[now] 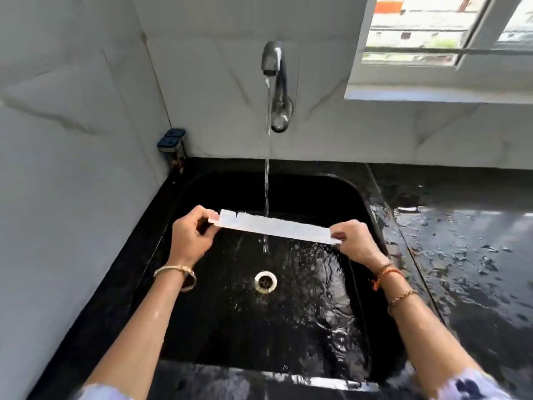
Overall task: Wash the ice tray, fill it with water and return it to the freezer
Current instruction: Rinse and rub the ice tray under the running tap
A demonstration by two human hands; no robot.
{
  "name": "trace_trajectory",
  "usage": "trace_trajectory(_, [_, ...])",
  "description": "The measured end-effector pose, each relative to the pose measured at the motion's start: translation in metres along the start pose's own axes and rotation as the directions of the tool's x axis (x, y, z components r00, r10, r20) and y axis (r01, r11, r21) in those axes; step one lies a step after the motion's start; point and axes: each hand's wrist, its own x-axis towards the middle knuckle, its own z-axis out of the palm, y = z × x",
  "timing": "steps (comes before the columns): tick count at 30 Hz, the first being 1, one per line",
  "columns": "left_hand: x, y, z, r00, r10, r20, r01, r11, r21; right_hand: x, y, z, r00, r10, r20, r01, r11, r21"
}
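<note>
Holding the ice tray by its ends over the middle of the sink, the left hand and right hand each have a pinching grip curled round an end. Water from the tap falls just behind it, so this looks like rinsing or filling. Next, I judge, level the tray cells-up under the stream.

white ice tray, black sink
</note>
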Motion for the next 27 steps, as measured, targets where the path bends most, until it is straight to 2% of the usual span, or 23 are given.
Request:
trace_trajectory(1, [0.004,-0.002,-0.001,1.0,-0.004,0.01,0.004,1.0,-0.002,0.01,-0.003,-0.005,0.994,0.013,0.105,-0.006,0.998,-0.067])
trace_trajectory(2, [0.005,-0.002,-0.003,1.0,-0.015,0.008,0.015,1.0,-0.001,0.019,-0.008,-0.013,0.988,0.022,0.15,-0.007,0.995,-0.1])
trace_trajectory(4, [0.02,-0.005,-0.009,1.0,-0.023,-0.02,0.024,1.0,0.008,0.053,-0.025,-0.031,0.989,-0.005,0.147,0.014,0.998,-0.059])
trace_trajectory(8, [0.035,-0.012,-0.023,0.994,-0.06,-0.093,0.058,0.998,-0.027,0.108,-0.052,-0.058,0.998,-0.028,0.054,0.018,0.984,0.176])
trace_trajectory(10, [0.055,-0.019,-0.024,0.994,-0.065,-0.09,0.061,0.997,-0.047,0.149,-0.065,-0.065,0.996,0.088,-0.016,-0.075,0.913,0.401])
trace_trajectory(12, [0.071,-0.024,-0.024,0.998,-0.041,-0.057,0.039,0.999,-0.029,0.188,-0.076,-0.066,0.972,0.226,-0.069,-0.146,0.803,0.578])
trace_trajectory(13, [0.07,-0.026,-0.024,0.999,-0.027,-0.019,0.026,0.999,-0.021,0.199,-0.081,-0.065,0.96,0.274,-0.054,-0.188,0.777,0.601])
trace_trajectory(15, [0.078,-0.029,-0.018,0.997,-0.028,0.075,0.029,1.0,-0.011,0.225,-0.091,-0.058,0.952,0.302,0.048,-0.265,0.737,0.622])
trace_trajectory(18, [0.076,-0.033,-0.004,0.982,-0.043,0.182,0.06,0.994,-0.086,0.246,-0.108,-0.041,0.947,0.273,0.168,-0.315,0.693,0.649])
trace_trajectory(20, [0.07,-0.03,0.006,0.977,-0.06,0.204,0.087,0.988,-0.126,0.251,-0.112,-0.033,0.943,0.295,0.158,-0.307,0.576,0.758])
trace_trajectory(23, [0.059,-0.036,0.019,0.977,-0.103,0.189,0.133,0.98,-0.15,0.257,-0.106,-0.024,0.939,0.263,0.221,-0.298,0.302,0.906])
trace_trajectory(25, [0.052,-0.04,0.025,0.975,-0.151,0.164,0.181,0.965,-0.19,0.259,-0.103,-0.02,0.932,0.21,0.297,-0.319,0.083,0.944])
trace_trajectory(27, [0.048,-0.042,0.026,0.973,-0.194,0.125,0.22,0.947,-0.236,0.26,-0.102,-0.017,0.93,0.192,0.314,-0.313,-0.035,0.949])
